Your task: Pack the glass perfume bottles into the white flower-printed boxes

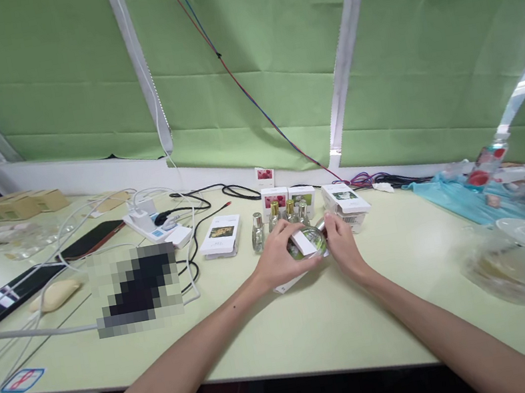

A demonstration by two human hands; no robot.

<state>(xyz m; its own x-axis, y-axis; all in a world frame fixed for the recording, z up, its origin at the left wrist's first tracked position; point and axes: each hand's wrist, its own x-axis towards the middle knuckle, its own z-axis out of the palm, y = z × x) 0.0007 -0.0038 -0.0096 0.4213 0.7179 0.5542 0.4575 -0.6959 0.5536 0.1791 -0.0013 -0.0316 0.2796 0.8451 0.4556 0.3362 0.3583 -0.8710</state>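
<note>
Left fingers (pixel 283 231) snug around a green container (pixel 317 239); right fingers (pixel 333 226) bunched beside it, hold unclear

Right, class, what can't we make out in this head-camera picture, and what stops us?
In the head view:
Clear greenish round object: partly hidden by the left hand and a white rectangular piece.
Silvery shiny piece: partly hidden by the right hand.
Dark shape: identity masked by pixelation.
Clear plastic container: contents blurred.
White cardboard box with yellow picture: print too small.

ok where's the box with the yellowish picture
In the head view, the white box lies left of centre on the table, just left of the leftmost glass bottle.
</note>
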